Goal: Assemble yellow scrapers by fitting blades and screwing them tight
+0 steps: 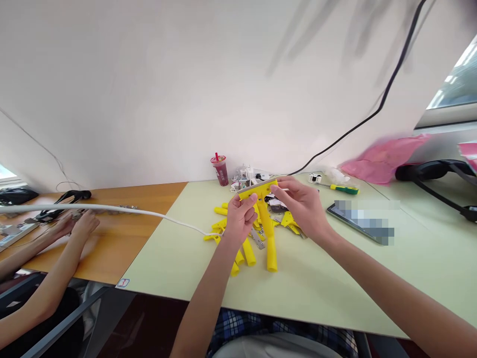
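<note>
- Held one yellow scraper (265,219) in front of the body, over the pale green table (316,293), with its handle pointing down and its grey-edged head uppermost.
- Pinched the head's left end between thumb and fingers of the left hand (242,219); grasped its right end with the right hand (303,204), thumb in front.
- Noted one lidded cup (221,173) by the wall, with a red straw and a dark reddish drink inside.
- Noted also one pink bag (385,156), crumpled; could not tell its contents.
- Counted three handle ends pointing toward the near edge in the heap of yellow parts (249,252) below the hands; could not count the whole heap, nor the metal plates (257,238) among it.
- Counted one phone (357,227) and one green-and-yellow screwdriver (345,189) to the right.
- Saw two hands of a co-worker (85,223) over the wooden table (149,219) at left.
</note>
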A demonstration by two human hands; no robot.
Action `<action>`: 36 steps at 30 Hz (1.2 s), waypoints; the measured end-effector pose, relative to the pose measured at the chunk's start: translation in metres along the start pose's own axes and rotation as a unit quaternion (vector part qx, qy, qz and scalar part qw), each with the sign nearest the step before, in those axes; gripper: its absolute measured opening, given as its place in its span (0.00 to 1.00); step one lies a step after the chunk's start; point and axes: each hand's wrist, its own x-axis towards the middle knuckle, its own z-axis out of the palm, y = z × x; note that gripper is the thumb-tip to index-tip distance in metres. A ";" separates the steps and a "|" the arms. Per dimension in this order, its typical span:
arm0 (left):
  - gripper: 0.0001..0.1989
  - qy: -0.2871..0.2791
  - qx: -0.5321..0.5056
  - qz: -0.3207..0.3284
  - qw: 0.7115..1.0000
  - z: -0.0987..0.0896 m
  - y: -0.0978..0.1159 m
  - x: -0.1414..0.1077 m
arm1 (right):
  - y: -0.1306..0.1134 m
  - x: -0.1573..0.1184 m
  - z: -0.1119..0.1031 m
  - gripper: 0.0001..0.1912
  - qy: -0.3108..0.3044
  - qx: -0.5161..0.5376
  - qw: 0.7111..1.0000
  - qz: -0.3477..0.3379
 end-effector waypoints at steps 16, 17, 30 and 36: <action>0.35 0.053 0.050 -0.044 0.996 -0.032 -0.026 0.020 | 0.080 0.034 0.003 0.31 -0.091 0.203 0.914 0.338; 0.35 0.058 0.046 -0.046 0.996 -0.034 -0.028 0.020 | 0.083 0.033 0.003 0.30 -0.092 0.204 0.914 0.339; 0.35 0.057 0.035 -0.058 0.996 -0.033 -0.049 0.014 | 0.104 0.007 -0.004 0.27 -0.079 0.239 0.903 0.348; 0.35 0.042 0.039 -0.061 0.996 -0.033 -0.049 0.013 | 0.107 0.003 -0.006 0.27 -0.072 0.252 0.903 0.340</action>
